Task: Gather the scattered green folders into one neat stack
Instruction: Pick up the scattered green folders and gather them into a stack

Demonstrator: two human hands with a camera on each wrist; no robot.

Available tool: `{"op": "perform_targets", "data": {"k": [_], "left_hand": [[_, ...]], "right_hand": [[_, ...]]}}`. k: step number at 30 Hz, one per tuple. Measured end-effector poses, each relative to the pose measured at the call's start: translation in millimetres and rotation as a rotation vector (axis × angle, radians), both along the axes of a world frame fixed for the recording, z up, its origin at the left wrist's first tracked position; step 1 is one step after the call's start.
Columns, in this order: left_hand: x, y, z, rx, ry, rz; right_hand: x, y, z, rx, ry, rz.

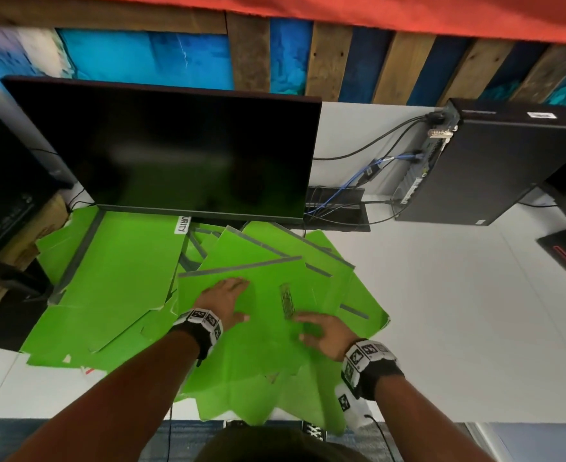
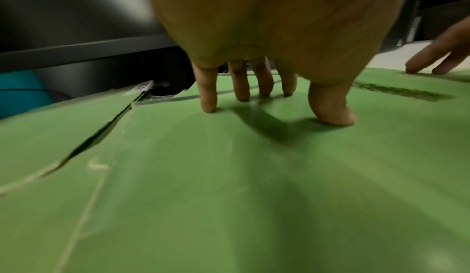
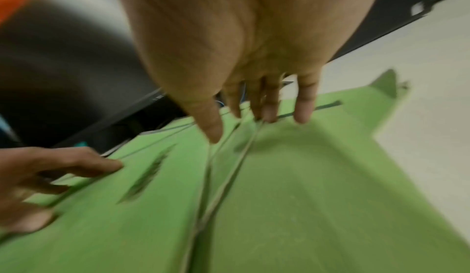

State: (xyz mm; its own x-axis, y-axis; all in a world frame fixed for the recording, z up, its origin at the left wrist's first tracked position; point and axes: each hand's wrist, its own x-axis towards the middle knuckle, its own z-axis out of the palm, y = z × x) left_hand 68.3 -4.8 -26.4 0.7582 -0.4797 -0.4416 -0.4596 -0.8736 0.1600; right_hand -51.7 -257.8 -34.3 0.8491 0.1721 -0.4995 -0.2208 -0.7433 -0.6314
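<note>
On the white desk (image 1: 441, 311), below one dark monitor (image 1: 174, 151): overlapping green folders (image 1: 108, 295), too tangled to count.
My two hands press flat, gripping nothing: left hand (image 1: 224, 300) at 10 o'clock, right hand (image 1: 325, 333) at 4 o'clock on the top folder (image 1: 268, 328).

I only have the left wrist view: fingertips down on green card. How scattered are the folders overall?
Observer: Head view shows the green folders fanned at different angles in front of the monitor, not squared.
Operator: Where's the right hand?
Observer: The right hand lies on the same top folder, fingers straight, right of the left hand.
Operator: Anything hanging off the desk?
Observer: Yes, the nearest sheets overhang the desk front edge, toward the person.
</note>
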Motion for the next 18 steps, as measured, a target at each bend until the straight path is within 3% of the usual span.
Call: {"op": "perform_targets", "data": {"k": [4,8,11,14,18], "left_hand": [[5.7,6.9,1.0,-0.024,0.072,-0.140],[15.4,-11.9,5.1,0.010,0.102,-0.247],[32.3,-42.7,16.0,0.054,0.054,-0.257],[56.1,-76.1,20.6,0.088,-0.056,-0.342],[73.8,-104.2,14.1,0.176,0.004,-0.342]], "right_hand": [[6.0,-24.5,-15.3,-0.325,-0.029,-0.462],[14.2,-5.7,-19.2,-0.119,0.049,-0.789],[12.8,9.3,-22.7,-0.083,0.086,-0.695],[12.2,15.3,-27.3,-0.183,0.045,-0.512],[11.4,-0.4,-26.8,-0.254,-0.008,-0.308]]}}
